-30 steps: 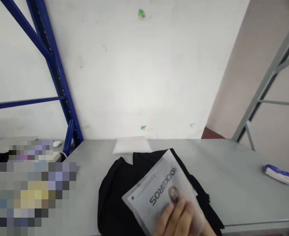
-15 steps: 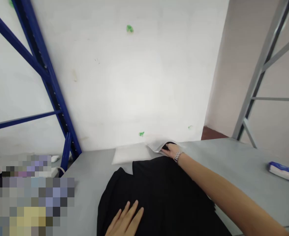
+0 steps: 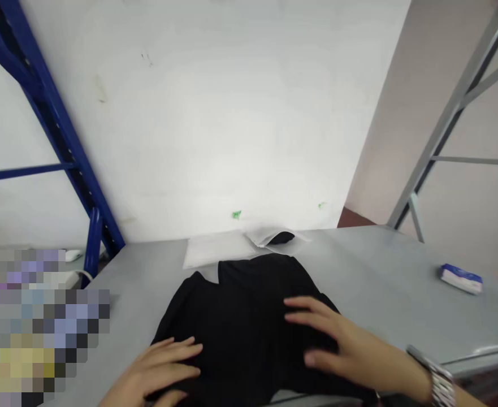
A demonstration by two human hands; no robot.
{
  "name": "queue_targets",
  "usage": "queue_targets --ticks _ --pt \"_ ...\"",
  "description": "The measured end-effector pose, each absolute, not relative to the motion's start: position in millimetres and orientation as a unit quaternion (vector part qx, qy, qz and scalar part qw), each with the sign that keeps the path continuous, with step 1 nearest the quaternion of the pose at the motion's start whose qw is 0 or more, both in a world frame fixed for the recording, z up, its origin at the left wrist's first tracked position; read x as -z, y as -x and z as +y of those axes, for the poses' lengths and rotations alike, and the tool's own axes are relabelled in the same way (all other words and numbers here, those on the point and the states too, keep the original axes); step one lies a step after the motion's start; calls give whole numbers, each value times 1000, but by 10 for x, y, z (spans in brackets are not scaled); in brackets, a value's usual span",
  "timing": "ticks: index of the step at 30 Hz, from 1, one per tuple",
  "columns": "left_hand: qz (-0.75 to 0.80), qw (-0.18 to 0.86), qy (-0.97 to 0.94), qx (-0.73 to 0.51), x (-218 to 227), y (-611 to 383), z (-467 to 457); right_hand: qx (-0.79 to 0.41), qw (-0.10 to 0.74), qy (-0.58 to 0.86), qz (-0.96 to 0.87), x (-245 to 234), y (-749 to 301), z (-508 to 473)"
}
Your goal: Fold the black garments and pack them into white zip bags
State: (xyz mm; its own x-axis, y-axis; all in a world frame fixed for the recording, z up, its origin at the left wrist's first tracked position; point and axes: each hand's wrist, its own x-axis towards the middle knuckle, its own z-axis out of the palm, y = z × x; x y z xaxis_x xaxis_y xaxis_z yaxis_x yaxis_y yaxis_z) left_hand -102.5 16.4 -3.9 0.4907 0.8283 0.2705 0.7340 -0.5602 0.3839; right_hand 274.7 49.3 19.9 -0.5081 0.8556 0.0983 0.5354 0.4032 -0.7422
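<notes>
A black garment lies spread on the grey table in front of me. My left hand rests flat on its near left part, fingers stretched out. My right hand lies on its right part with fingers spread; a metal watch sits on that wrist. At the table's far edge by the wall lie a flat white package and, to its right, a clear bag with something dark inside.
A small blue-and-white pack lies at the table's right side. A blue rack upright stands at the left and a grey rack frame at the right. The white wall is close behind the table.
A second ago my right hand held a grey printed bag over the garment. It carried it to the far edge by the wall, let go, and came back onto the garment; my left hand stays on the cloth.
</notes>
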Motion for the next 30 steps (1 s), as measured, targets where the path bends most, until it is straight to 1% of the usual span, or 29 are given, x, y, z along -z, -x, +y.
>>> queue_targets --ticks 1,2,4,7,10,13,15,17,19,21,22,26,30 --pt "476 118 -840 -230 2 998 161 -330 197 430 -817 -189 -2801 319" --pt "497 130 -823 -242 -38 970 157 -318 173 434 -825 -169 -2855 187" --pt "529 152 -790 -269 -116 923 154 -279 165 452 -831 -113 -2968 46" --pt "557 176 -754 -301 -213 892 159 -244 219 487 -810 -65 -3133 54" --pt "591 195 -722 -302 -315 875 190 -281 282 536 -744 -109 -3257 181" --pt "627 180 -710 -266 -403 832 292 -338 333 553 -685 -137 -3296 380" --pt "656 142 -711 -209 -426 796 404 -344 346 551 -677 -102 -3269 552" --pt "680 108 -714 -132 -436 758 525 -300 327 559 -701 -51 -3210 736" --pt "683 78 -721 -87 -464 703 637 -210 311 562 -737 -30 -3138 914" --pt "658 50 -745 -98 -518 610 744 -127 318 533 -773 -59 -3064 1081" --pt "637 42 -761 -115 -546 547 802 -103 324 510 -790 -87 -3027 1164" --pt "563 58 -813 -135 -547 266 1107 -87 305 449 -835 -165 -2873 1515" --pt "565 52 -814 -125 -426 128 1371 -81 301 449 -837 -132 -2759 1762"
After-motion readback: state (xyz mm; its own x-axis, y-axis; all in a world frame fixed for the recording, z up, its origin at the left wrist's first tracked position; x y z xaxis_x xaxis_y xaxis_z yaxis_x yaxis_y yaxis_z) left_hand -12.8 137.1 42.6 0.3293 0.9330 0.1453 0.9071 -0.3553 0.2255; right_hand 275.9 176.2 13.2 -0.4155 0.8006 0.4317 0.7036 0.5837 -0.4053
